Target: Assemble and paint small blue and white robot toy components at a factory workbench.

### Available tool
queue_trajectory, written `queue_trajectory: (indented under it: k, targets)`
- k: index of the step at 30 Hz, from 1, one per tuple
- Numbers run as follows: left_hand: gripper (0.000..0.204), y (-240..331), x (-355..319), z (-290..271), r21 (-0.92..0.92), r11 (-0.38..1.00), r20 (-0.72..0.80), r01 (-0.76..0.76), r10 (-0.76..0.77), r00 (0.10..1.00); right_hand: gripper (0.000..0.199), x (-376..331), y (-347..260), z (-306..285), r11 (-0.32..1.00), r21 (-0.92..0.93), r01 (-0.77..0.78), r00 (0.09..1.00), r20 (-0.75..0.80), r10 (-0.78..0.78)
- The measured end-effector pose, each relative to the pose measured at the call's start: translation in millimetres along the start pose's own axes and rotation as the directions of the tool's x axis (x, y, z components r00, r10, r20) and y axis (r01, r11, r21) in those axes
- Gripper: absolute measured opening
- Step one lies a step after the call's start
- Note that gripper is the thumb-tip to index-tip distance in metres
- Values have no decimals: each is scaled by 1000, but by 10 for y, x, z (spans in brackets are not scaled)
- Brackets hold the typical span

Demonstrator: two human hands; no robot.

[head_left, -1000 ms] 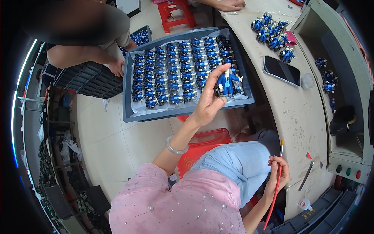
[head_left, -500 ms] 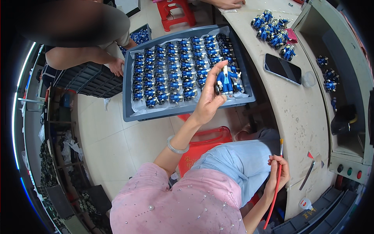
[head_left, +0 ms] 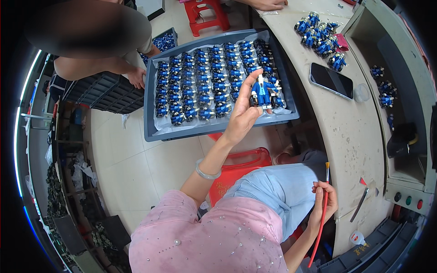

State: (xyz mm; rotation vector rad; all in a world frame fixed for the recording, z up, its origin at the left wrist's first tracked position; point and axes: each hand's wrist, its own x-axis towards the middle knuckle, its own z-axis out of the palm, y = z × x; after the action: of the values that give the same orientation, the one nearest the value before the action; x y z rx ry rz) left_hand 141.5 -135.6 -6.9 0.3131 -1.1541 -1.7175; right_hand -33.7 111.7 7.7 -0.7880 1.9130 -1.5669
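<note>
Raised over the near right corner of a grey tray (head_left: 147, 123), my left hand (head_left: 242, 113) grips a small toy figure (head_left: 263, 93) in a blue coat with white and dark parts. Fingers and thumb close on its side, and its front faces me. Rows of similar blue figures (head_left: 186, 86) stand on a pale sheet in the tray. At the right, beside the table edge, my right hand (head_left: 327, 200) is closed around a red-handled paintbrush (head_left: 322, 227). Its yellowish bristles point up and away from me.
The table (head_left: 337, 136) carries a figure pile (head_left: 318, 34), a phone (head_left: 331, 80), a clear small cup (head_left: 362, 93) and a thin blade-like tool (head_left: 359, 204). A grey booth (head_left: 425, 113) with buttons stands right. Another person's hand (head_left: 136, 77) touches the tray's left side; red stools (head_left: 207, 16) stand around.
My left hand has shifted slightly left with the toy figure, which is turned a little. The right hand and paintbrush have barely moved.
</note>
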Motion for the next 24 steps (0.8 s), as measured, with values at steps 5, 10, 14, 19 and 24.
queue_trajectory:
  k: [5, 10, 14, 19, 24]
  targets:
    - [81, 15, 110, 267, 145, 983, -161, 111, -87, 983, 12, 16, 299, -184, 998, -18, 59, 998, -7, -59]
    - [75, 135, 315, 193, 41, 998, -213, -46, 54, 976, 11, 47, 4, 2, 997, 43, 65, 993, 95, -68]
    - [70, 58, 526, 680, -6, 999, -121, -40, 39, 992, 15, -4, -94, -167, 993, 35, 113, 992, 56, -115]
    - [70, -20, 591, 945, -26, 998, -4, 53, -53, 999, 16, -113, -47, -341, 996, 52, 70, 996, 45, -72]
    - [69, -8, 741, 1118, -21, 999, 79, 49, -47, 996, 16, -200, 69, -519, 987, 162, 7, 1000, -24, -3]
